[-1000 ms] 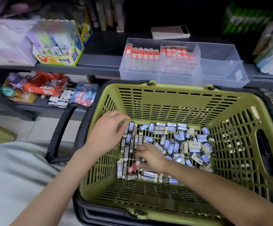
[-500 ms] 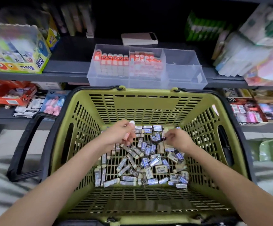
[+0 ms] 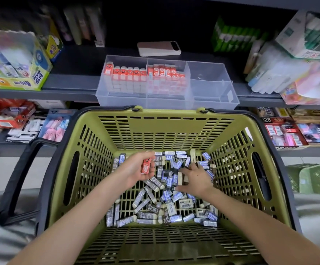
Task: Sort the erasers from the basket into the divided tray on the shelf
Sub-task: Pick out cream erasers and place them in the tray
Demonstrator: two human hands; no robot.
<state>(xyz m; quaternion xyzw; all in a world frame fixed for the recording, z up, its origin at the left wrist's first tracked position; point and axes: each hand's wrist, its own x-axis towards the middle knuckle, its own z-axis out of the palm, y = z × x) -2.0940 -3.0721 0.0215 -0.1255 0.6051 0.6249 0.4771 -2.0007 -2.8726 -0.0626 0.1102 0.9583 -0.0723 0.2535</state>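
Note:
A green basket (image 3: 166, 129) with black rim sits in front of me, its floor covered by several blue-and-grey sleeved erasers (image 3: 155, 209). My left hand (image 3: 136, 172) is inside it, palm up, holding a red-sleeved eraser (image 3: 146, 165). My right hand (image 3: 194, 178) lies palm down on the eraser pile, fingers spread among them; whether it grips one is hidden. On the shelf behind stands the clear divided tray (image 3: 212, 100): left and middle compartments hold rows of red erasers (image 3: 144, 73), the right compartment shows none.
A pale phone (image 3: 158, 48) lies behind the tray. A glue box (image 3: 19, 73) stands left on the shelf, wrapped packs (image 3: 289, 69) on the right. The lower shelf holds more stationery boxes. The basket's black handle (image 3: 19, 180) hangs out to the left.
The view has shifted right across the frames. My left hand turned palm up with the red eraser showing in it. My right hand moved down onto the pile and spread its fingers.

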